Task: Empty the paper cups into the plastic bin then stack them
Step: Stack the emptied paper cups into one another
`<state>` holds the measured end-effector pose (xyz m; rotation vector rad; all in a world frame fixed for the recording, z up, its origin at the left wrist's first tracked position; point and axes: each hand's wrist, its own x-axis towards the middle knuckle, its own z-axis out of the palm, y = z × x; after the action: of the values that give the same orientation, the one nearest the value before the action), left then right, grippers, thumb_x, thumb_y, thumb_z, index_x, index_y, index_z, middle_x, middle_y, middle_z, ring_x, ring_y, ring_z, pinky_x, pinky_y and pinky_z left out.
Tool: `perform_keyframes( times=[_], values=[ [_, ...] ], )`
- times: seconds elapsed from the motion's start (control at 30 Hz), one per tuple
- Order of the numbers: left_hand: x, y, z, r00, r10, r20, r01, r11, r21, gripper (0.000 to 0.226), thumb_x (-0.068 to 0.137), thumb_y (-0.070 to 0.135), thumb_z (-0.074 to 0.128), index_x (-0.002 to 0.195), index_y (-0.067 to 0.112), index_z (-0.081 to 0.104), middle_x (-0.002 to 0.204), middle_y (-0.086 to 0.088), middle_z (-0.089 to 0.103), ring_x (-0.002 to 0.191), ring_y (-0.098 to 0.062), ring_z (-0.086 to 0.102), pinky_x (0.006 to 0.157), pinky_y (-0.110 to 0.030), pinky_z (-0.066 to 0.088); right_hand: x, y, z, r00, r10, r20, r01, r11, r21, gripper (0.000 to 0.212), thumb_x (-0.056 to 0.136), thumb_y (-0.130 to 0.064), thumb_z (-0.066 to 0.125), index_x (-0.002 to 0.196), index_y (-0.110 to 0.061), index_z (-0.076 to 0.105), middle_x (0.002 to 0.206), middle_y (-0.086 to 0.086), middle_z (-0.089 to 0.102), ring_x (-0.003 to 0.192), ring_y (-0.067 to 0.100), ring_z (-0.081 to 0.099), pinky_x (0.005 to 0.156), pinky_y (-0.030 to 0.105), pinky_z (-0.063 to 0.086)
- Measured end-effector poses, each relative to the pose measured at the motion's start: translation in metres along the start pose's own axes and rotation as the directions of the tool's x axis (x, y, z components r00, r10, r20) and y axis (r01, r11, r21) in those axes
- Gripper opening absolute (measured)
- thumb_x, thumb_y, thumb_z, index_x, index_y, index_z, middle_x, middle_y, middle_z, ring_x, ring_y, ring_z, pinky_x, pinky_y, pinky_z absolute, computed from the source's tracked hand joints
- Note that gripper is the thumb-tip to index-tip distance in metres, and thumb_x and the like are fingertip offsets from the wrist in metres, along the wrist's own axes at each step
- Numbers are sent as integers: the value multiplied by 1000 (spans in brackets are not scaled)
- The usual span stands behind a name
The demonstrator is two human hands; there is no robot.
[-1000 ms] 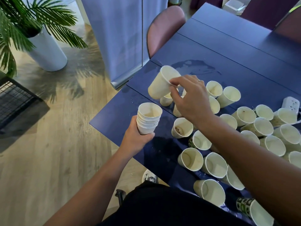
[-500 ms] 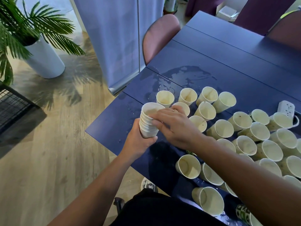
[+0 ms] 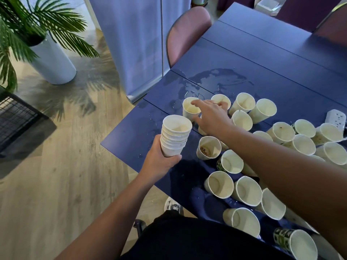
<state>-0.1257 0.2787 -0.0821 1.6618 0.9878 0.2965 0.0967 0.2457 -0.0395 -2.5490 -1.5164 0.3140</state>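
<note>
My left hand [image 3: 159,162] grips a stack of white paper cups [image 3: 175,135] above the near left corner of the blue table [image 3: 262,76]. My right hand [image 3: 210,117] is stretched over the table with fingers apart, thumb and forefinger on either side of an upright cup [image 3: 190,108] at the far left of the group; it is not closed on it. Several more white cups [image 3: 244,190] stand or lean across the right half of the table. One cup [image 3: 208,150] holds brown residue. No plastic bin is in view.
A puddle [image 3: 219,79] wets the table beyond the cups. A pink chair [image 3: 185,32] stands at the table's far side. A white power strip [image 3: 336,119] lies at the right edge. A potted palm [image 3: 37,34] and a black wire basket [image 3: 15,117] are on the wooden floor, left.
My right hand set the cup it carried into the stack, then left the stack and moved up to the upright cup at the far left. The stack in my left hand grew by one.
</note>
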Motion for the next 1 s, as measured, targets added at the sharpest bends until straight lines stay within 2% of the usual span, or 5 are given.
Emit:
perform_keyframes(
  times=[0.1,0.33,0.67,0.87,1.0],
  values=[
    [-2,-4,-1,1000,-12,-6,12,1000,-18,58,78,21,83,121,32,46,111,15,60,103,-6,60,83,-29,52,9,-3,10,997,-20,71,22,999,-26,44,98,-28,52,141,-24,43,138,4,59,125,30,52,104,51,23],
    [-4,-8,-7,999,-27,-22,26,999,-33,60,77,19,84,123,28,47,111,12,61,102,-9,61,81,-31,53,19,3,30,999,-35,31,41,977,-208,34,93,-11,54,120,-31,59,102,1,73,97,30,64,94,46,18],
    [-2,-15,-8,999,-32,-26,32,999,-15,58,78,17,83,122,28,47,110,12,60,100,-9,61,74,-21,48,7,9,4,973,129,-193,-52,931,360,19,98,-25,61,114,-26,72,106,-10,75,101,11,66,99,32,32],
    [9,-14,-3,1000,-29,0,29,1000,9,58,79,17,82,123,29,45,109,12,60,97,-7,60,71,-19,46,-8,-14,-52,889,113,-444,157,836,527,23,94,-16,65,114,-18,74,104,-10,73,93,-2,62,89,11,46],
    [14,-14,4,999,-33,3,33,999,7,58,79,17,82,122,28,46,106,13,60,91,-5,60,66,-13,46,-22,-32,-72,806,-24,-591,351,824,444,21,93,-17,66,112,-15,76,101,-5,74,92,6,65,86,21,51]
  ],
)
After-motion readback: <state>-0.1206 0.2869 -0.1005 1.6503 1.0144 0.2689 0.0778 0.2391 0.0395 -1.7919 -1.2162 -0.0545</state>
